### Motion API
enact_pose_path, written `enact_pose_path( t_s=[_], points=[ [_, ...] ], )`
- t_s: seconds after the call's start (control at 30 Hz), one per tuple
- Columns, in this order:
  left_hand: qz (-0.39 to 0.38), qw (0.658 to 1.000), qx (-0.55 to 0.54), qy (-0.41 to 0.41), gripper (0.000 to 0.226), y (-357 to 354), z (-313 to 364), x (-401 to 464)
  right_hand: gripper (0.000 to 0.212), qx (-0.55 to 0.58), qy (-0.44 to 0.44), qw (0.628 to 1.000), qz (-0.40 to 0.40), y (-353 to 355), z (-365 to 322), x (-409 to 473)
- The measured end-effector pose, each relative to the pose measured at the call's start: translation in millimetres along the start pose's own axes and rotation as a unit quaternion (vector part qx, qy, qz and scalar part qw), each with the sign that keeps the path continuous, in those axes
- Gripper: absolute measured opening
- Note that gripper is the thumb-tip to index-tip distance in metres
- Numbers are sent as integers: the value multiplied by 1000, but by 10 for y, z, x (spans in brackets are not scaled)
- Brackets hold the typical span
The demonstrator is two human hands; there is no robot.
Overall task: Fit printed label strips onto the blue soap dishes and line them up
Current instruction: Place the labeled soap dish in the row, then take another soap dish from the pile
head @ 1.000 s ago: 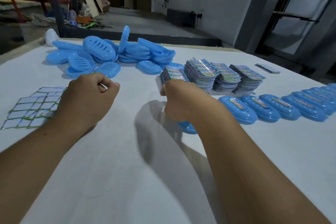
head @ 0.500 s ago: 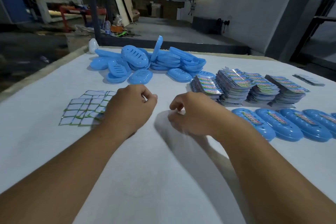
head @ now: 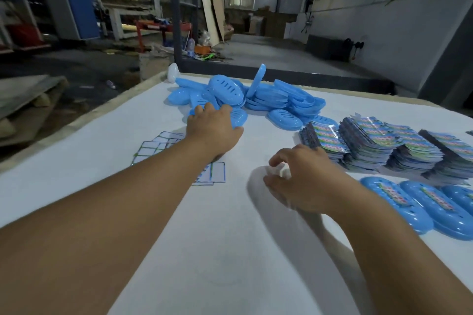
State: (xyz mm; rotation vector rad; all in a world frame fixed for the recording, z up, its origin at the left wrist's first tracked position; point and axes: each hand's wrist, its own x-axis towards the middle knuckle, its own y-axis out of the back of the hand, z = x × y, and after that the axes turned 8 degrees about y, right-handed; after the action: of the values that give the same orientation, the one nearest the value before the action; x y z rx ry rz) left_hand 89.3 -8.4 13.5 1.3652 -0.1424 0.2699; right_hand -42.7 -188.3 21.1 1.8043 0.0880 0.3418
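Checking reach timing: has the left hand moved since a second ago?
Yes. The left hand went forward, from beside the white cards to the blue dish pile.

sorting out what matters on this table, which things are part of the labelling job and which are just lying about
Part of the job:
- heap of unlabelled blue plastic soap dishes, left hand reaching onto it
- stacks of colourful printed label strips
- row of labelled blue dishes
- right hand, holding nothing

Just lying about:
- white cards with green edges
- white rounded object at the far table edge
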Motion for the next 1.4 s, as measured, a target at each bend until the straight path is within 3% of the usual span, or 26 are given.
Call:
enact_pose_path(
  t_s=[0.13, 0.43, 0.7, 0.93, 1.03, 1.13, 1.2, 1.3, 1.4],
  points=[
    [-25, 1000, 10, 0, 63, -111, 21, 154, 44, 7, 4, 1000, -1, -3, 43, 18],
    [43, 998, -22, -32, 55, -99, 87, 53, 47, 14, 4, 1000, 4, 30, 43, 37],
    [-13, 997, -73, 1, 31, -54, 26, -88, 46, 41, -19, 999, -4, 51, 67, 34],
    [14, 989, -150, -4, 39, 37, -18, -296, 42, 75, -42, 996, 35, 86, 118, 18],
    [-40, 976, -206, -59, 46, 175, -18, -490, 44, 80, -44, 993, 78, 124, 184, 29],
    [-121, 948, -273, -111, 47, 292, -68, -736, 60, 84, -30, 993, 72, 143, 228, 31],
    [-187, 916, -340, -104, 51, 355, -124, -880, 74, 91, -15, 995, 37, 144, 217, 11],
    [-270, 858, -428, -85, 60, 394, -203, -972, 78, 95, 20, 995, -7, 108, 162, -1],
    [-280, 861, -415, -93, 66, 411, -258, -980, 71, 101, 35, 994, -26, 78, 113, 7]
  ],
)
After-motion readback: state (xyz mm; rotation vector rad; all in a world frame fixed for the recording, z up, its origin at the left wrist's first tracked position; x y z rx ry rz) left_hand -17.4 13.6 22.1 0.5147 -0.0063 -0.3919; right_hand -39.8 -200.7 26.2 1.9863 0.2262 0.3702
